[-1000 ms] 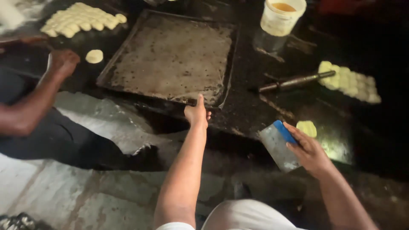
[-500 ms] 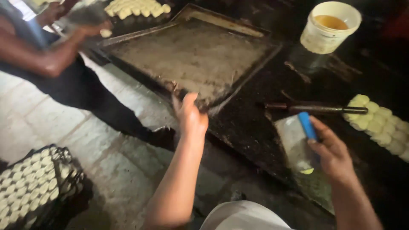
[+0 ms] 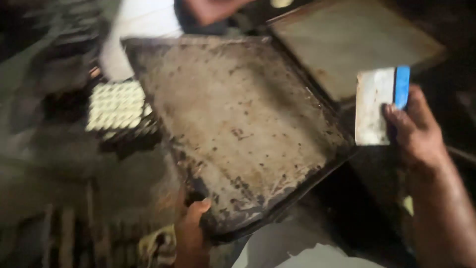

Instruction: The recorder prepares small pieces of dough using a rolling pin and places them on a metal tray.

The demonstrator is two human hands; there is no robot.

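The left hand [image 3: 191, 235] grips the near corner of a large, stained, dark-rimmed metal baking tray [image 3: 238, 129], thumb curled over the rim and fingers hidden beneath it. The tray is held up off the bench, tilted, its long axis running from that near corner up and away to the far left; nearly all of its mass lies forward of the left hand, so it hangs from this single corner grip. The right hand [image 3: 416, 131] is closed around a flat rectangular metal scraper with a blue handle strip [image 3: 379, 106], held upright just beside the tray's right edge; whether it touches the rim is unclear. The right hand is nearer that right edge, while the left alone bears the tray. Behind the scraper a second worn baking tray [image 3: 352, 47] lies on the dark bench [image 3: 461, 99]. Lower left, blurred, a dark crate filled with pale round dough pieces [image 3: 116, 106] sits on the floor. At the top, another person's arm [image 3: 210, 9] reaches in
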